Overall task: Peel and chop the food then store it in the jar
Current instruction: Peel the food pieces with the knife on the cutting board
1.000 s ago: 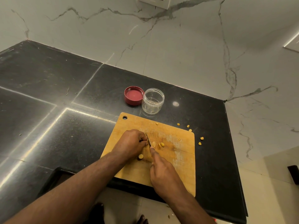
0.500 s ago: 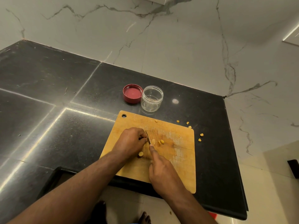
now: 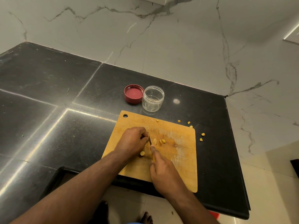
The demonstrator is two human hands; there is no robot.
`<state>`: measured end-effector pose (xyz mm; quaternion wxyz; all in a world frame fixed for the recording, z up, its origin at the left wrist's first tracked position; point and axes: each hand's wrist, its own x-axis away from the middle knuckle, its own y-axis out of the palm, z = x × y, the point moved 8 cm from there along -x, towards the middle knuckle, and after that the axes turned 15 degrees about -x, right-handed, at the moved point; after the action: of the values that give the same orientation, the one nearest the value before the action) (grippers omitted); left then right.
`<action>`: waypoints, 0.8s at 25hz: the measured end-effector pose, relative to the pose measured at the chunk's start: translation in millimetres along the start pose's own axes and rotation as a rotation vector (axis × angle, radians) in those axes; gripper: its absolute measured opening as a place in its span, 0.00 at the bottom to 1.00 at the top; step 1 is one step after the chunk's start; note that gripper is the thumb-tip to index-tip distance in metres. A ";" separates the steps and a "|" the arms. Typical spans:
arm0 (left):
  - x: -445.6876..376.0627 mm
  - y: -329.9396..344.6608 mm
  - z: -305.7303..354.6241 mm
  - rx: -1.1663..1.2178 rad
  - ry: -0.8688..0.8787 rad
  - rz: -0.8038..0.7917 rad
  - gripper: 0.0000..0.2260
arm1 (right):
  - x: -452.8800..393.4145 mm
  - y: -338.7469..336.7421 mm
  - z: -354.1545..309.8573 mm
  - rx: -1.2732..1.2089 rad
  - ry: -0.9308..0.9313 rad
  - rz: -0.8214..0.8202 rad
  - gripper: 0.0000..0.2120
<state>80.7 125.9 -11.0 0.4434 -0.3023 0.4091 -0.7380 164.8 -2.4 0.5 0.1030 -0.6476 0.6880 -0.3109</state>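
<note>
On the wooden cutting board (image 3: 181, 160), the right hand (image 3: 165, 173) gripped a small knife (image 3: 150, 140); the left hand (image 3: 132, 142) curled over, seemingly pinching, the yellow food (image 3: 163, 141). The open jar (image 3: 152, 99) stood just behind the board.

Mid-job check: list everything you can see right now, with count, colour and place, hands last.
cutting board: 1, light wood, on the counter's near edge, hanging hole at its far left corner
knife: 1, thin dark blade, on the board between the hands
yellow food pieces: several on the board beside the blade, one by the left hand
stray pieces: about six, yellow, on the counter off the board's far right corner
jar: 1, clear, open, empty, upright behind the board
lid: 1, red, inside up, touching the jar's left
counter: 1, black polished stone
wall: white marble, grey veins
left hand: curled over food at the blade
right hand: grips the knife handle
</note>
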 end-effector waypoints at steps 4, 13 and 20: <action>-3.7 -1.1 -0.5 -0.021 -0.002 -0.028 0.03 | -2.3 2.3 -1.0 0.011 0.008 -0.013 0.27; -3.7 -1.9 -1.7 0.011 -0.050 -0.038 0.04 | 12.3 -0.4 0.5 -0.019 0.039 -0.003 0.26; -4.1 -5.8 0.0 0.007 -0.062 -0.065 0.05 | 35.3 -8.5 13.7 -0.090 0.091 0.001 0.26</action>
<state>80.1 131.1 -6.3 0.4325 -0.3366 0.3825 -0.7438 174.3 -39.9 3.8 0.0427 -0.6365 0.7055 -0.3087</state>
